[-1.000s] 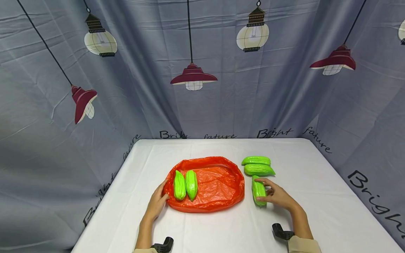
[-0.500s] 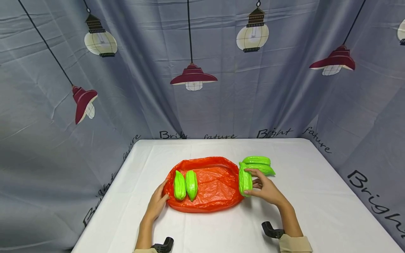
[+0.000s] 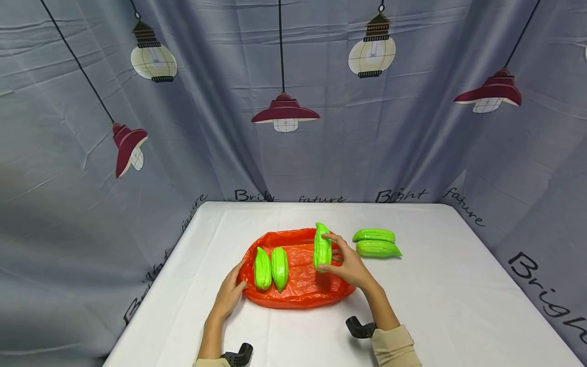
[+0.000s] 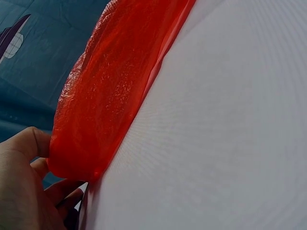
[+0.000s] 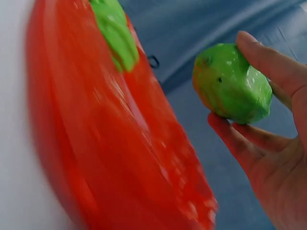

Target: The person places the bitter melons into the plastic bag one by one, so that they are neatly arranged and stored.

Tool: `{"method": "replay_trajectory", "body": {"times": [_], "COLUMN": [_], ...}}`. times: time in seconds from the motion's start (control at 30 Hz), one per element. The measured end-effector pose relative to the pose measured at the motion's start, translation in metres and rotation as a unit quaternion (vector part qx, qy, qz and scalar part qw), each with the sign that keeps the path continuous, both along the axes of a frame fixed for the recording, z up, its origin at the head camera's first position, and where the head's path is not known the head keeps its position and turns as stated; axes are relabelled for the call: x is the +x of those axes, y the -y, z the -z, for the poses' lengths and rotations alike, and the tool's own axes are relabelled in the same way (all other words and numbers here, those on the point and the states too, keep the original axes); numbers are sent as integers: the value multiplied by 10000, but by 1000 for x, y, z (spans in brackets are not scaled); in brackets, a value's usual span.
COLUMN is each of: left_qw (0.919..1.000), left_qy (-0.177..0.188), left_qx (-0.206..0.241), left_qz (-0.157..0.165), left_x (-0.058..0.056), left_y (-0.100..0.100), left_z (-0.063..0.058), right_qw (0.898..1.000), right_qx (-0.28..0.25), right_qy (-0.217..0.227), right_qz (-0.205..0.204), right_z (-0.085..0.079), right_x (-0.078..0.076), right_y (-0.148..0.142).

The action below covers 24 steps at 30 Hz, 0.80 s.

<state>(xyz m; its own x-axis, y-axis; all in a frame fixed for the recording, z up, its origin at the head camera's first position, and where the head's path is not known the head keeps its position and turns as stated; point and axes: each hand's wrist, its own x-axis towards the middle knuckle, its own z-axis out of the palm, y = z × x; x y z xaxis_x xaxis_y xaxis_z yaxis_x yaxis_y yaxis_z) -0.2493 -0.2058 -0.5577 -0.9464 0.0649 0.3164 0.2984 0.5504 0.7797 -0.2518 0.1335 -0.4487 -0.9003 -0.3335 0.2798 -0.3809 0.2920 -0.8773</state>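
Note:
A red plastic bag [image 3: 298, 302] lies spread wide on the table, its rim standing up like a low bowl. Two ridged green gourds [image 3: 263, 270] lie side by side in its left half. My left hand [image 3: 228, 295] holds the bag's left rim; in the left wrist view its thumb and fingers [image 4: 60, 191] are bent round the bag's end. Above the right half of the bag, my right hand [image 3: 349, 265] holds another green gourd [image 3: 322, 247] between thumb and fingers. The right wrist view shows this gourd [image 5: 230, 84] end-on, raised above the rim.
Two more green gourds [image 3: 377, 242] lie together on the white table [image 3: 440, 295], right of the bag. A grey curtain [image 3: 220, 142] with printed lamps hangs around the table's back and sides. Each wrist wears a black device [image 3: 359, 328].
My right hand has lifted the green gourd from the table on the right and carried it left over the bag. My left hand stays at the left rim. The head view has shifted slightly.

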Motion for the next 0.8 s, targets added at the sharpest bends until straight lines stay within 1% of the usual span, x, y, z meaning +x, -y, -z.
{"method": "replay_trajectory", "body": {"times": [0.2,0.3,0.4,0.6,0.67,0.73,0.8], "left_qw": [10000,9999,10000,9999,9998,9998,9998], "left_qy": [-64,-94,-20,150,167,189,164], "left_qx": [27,7,-31,40,58,53,37], "left_qz": [-54,-61,-66,-47,-36,-44,-43], "left_x": [0,-1,-2,-1,-1,-1,-1], "left_y": [0,-1,-1,0,0,0,0], "left_z": [2,2,2,-1,-2,-2,-2], "right_qw": [9997,9997,9995,9972,9963,9955,9950], "right_qx": [-185,-111,59,623,701,738,749], "right_qy": [86,119,156,188,182,210,243], "right_qz": [-164,-204,-264,-367,-455,-555,-609], "right_z": [32,43,50,65,69,63,64], "right_x": [-23,-28,-31,-36,-37,-32,-32], "right_y": [23,31,38,48,49,51,52]}}
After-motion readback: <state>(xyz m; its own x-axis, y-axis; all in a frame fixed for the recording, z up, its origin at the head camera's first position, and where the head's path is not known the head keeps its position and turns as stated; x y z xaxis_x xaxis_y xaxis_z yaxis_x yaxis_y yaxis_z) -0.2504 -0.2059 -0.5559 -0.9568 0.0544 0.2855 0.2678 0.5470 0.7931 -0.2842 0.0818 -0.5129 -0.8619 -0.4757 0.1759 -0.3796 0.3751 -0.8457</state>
